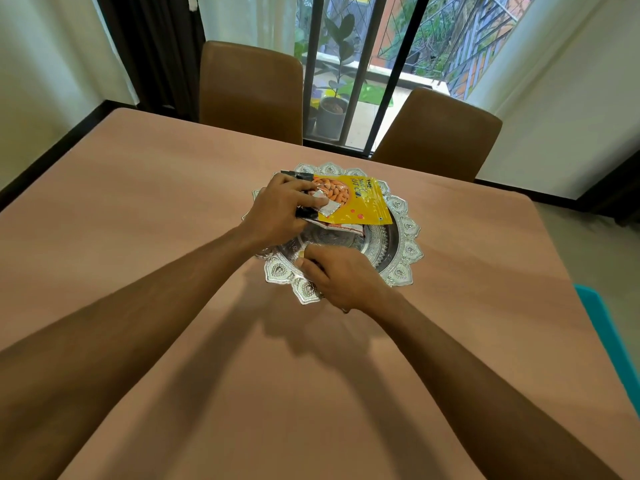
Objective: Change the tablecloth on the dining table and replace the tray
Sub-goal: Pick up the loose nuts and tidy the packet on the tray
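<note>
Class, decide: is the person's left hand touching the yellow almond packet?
Touching. The head view shows the left hand with its fingers curled over the left edge of the yellow almond packet, gripping it.

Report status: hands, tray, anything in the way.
Left hand grips snack packets over the tray. Right hand at its near rim, grip unclear. Tray sits on pink tablecloth. Only the packets in the way.

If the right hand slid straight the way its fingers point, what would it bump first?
The right hand would probably bump the left wrist above the silver tray, though depth is unclear.
</note>
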Tool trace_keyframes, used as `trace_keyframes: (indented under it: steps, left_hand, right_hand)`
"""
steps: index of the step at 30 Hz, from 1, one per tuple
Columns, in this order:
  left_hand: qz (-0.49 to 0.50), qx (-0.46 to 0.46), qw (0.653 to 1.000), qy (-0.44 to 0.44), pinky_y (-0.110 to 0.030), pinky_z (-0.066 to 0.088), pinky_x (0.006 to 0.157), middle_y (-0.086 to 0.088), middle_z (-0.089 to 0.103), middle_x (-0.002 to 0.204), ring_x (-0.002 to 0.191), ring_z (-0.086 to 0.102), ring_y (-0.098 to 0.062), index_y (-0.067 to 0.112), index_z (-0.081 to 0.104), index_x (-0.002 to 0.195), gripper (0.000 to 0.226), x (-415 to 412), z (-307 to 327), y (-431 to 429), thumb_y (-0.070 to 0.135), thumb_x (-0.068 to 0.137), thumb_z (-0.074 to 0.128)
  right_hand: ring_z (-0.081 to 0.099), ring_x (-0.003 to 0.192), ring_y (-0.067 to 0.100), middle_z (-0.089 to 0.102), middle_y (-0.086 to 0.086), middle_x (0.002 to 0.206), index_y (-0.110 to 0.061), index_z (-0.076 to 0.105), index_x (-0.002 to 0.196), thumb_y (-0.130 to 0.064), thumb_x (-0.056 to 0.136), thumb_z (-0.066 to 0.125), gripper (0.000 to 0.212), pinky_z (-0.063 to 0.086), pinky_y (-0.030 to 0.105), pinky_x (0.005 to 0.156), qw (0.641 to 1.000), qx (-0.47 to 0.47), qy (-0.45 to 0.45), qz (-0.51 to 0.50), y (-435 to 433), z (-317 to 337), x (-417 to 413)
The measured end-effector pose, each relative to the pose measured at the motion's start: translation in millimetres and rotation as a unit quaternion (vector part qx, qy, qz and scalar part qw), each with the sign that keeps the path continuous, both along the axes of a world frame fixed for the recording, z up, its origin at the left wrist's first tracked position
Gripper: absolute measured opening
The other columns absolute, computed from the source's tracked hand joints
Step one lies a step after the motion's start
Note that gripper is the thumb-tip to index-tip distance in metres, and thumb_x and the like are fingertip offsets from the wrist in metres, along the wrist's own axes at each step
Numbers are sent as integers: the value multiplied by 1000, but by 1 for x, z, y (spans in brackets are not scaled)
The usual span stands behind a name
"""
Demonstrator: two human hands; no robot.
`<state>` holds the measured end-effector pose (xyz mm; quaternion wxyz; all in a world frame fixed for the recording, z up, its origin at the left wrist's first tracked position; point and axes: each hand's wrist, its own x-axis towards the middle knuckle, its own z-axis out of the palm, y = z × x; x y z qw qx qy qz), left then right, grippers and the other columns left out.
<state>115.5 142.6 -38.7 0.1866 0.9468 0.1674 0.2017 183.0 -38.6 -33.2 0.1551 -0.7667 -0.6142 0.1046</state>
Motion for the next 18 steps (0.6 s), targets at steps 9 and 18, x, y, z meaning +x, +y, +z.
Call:
trace_keyframes:
  steps: [9, 18]
  left_hand:
    - [-16, 6, 1000, 18, -46, 46, 90, 0, 57, 142, 121, 42, -31, 28, 67, 128, 44, -2, 3, 0, 25, 85, 75]
    - [-39, 48, 997, 46, -54, 41, 98, 1, 40, 156, 136, 34, -29, 36, 50, 144, 75, -14, 4, -2, 71, 77, 50]
  right_hand:
    - [39, 49, 18, 43, -6, 53, -16, 57, 63, -40, 99, 57, 44, 29, 31, 54, 997, 70, -17, 4, 9, -3, 9]
    - [39, 45, 12, 53, 6, 50, -10, 63, 62, -33, 97, 66, 42, 27, 28, 49, 993, 72, 83, -40, 11, 10, 30]
